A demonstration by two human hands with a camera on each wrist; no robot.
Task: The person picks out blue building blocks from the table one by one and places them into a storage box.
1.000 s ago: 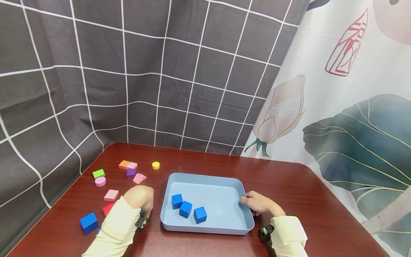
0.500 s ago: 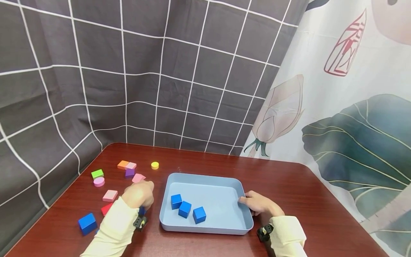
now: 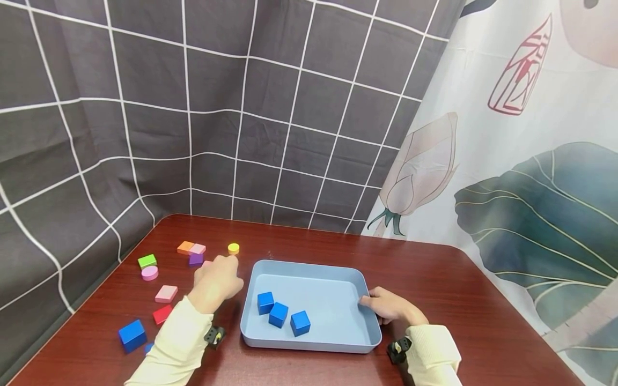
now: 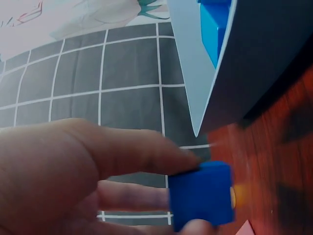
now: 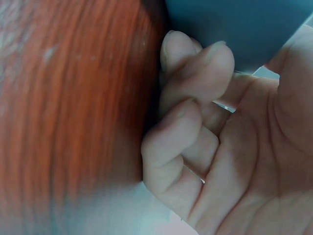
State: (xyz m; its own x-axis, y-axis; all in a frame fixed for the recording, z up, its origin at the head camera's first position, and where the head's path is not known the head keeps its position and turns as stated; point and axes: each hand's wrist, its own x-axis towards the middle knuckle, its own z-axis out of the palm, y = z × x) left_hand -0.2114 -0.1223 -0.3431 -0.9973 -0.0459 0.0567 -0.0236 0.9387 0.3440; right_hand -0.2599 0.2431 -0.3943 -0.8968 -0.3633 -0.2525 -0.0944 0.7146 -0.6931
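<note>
My left hand (image 3: 215, 283) is just left of the light blue tray (image 3: 338, 347), above the table. In the left wrist view its thumb and fingers pinch a blue block (image 4: 201, 196); in the head view the hand hides this block. My right hand (image 3: 389, 306) grips the tray's right side, its thumb over the rim and the other fingers curled outside against the wall. Inside the tray, toward its left, lie blue cubes: one at the back (image 3: 265, 303), a middle cube (image 3: 278, 314) and a front cube (image 3: 300, 323).
On the table's left lie a larger blue block (image 3: 132, 335), a red block (image 3: 162, 314), a pink block (image 3: 166, 294), a lilac disc (image 3: 149, 273), a green block (image 3: 147, 261), an orange block (image 3: 185, 247), a purple block (image 3: 196, 260) and a yellow disc (image 3: 234, 249). A grey curtain (image 3: 270, 134) stands behind.
My left hand has lifted and moved forward and slightly right, toward the tray, with the blue block. The red block is more exposed. My right hand and the tray stay put.
</note>
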